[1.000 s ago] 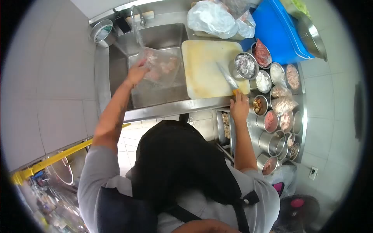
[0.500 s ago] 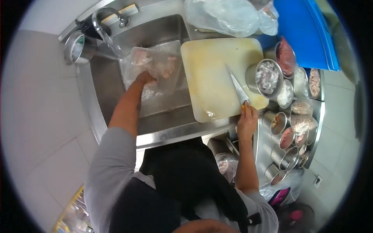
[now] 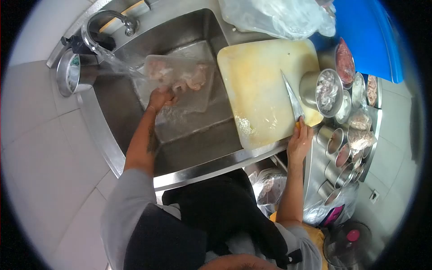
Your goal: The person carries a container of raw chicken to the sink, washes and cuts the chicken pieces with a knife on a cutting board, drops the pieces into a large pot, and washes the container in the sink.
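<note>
Plastic bag (image 3: 185, 85) against left-hand fingers (image 3: 169, 96)

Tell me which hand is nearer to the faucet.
Left. The left hand is over the sink, near the faucet; the right hand is at the cutting board's edge, holding the knife.

Large pale grey tiles with thin dark seams line the wall (image 3: 40, 135) at nine o'clock. At three o'clock, another light tiled wall (image 3: 393, 139) rises beside the stainless-steel tabletop (image 3: 316, 173), with a white power outlet (image 3: 374, 196) near four o'clock. Pale light lies over the room, glinting along the tabletop's front edge around seven o'clock.
</note>
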The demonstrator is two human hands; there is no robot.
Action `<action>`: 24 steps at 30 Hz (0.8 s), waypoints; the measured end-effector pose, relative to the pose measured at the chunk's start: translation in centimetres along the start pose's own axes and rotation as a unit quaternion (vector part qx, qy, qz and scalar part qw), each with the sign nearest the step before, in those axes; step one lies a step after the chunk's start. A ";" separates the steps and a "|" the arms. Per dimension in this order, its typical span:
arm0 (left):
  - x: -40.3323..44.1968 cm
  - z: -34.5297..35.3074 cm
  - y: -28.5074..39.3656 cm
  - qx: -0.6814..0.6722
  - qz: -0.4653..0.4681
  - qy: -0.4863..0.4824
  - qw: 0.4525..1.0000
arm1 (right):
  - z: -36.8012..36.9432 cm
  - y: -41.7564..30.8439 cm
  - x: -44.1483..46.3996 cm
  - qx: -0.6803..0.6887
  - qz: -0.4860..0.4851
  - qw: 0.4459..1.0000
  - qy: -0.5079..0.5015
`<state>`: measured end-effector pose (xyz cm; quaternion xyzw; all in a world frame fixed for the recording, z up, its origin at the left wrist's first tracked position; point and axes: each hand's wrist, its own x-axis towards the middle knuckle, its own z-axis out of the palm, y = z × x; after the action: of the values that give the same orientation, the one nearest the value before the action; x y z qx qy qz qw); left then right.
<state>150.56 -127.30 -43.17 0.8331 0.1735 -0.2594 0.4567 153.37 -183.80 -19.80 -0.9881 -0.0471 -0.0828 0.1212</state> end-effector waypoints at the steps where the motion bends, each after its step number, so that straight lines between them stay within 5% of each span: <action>1: -0.7 -0.4 0.3 -0.146 -0.038 0.084 0.985 | -0.2 -0.1 0.0 0.000 0.009 1.000 -0.014; 2: -1.4 -0.8 0.5 -0.288 -0.076 0.167 0.940 | -0.3 -0.3 0.0 0.000 0.017 0.999 -0.029; 3: -1.8 -1.3 0.3 -0.287 -0.076 0.169 0.940 | -0.4 -0.5 0.0 0.001 0.017 0.999 -0.029; 5: -1.0 -2.1 -1.4 -0.486 -0.097 0.147 0.856 | -0.5 -0.9 0.1 0.001 0.023 0.999 -0.027; 9: 3.4 -2.5 -3.0 -0.452 -0.097 0.117 0.879 | 0.0 -1.1 0.2 -0.023 0.034 0.999 -0.003; 11: 2.9 -1.7 2.6 -0.320 -0.074 0.165 0.930 | -0.1 -0.8 -0.1 -0.029 0.011 1.000 0.000; 15: 9.4 6.0 1.3 -0.396 -0.147 0.091 0.902 | 0.4 -0.7 -0.2 -0.037 0.031 0.999 0.010; 17: 11.2 8.7 0.3 -0.021 -0.111 0.212 0.971 | 0.3 -1.3 -0.3 -0.042 0.038 0.998 0.016; 21: 6.7 8.9 2.9 0.028 -0.198 0.054 0.978 | 0.7 -0.9 -0.5 -0.039 0.020 0.999 0.027; 23: 4.2 9.5 3.6 0.168 -0.119 0.127 0.970 | 0.7 -0.9 -0.6 -0.038 0.041 0.998 0.025; 24: 5.6 9.5 0.5 0.156 -0.072 0.090 0.981 | 0.6 -0.9 -0.6 -0.036 0.047 0.998 0.025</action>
<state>152.75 -135.33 -50.44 0.8995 0.2302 -0.2396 0.2836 152.80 -182.83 -20.30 -0.9906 0.0059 -0.1031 0.0900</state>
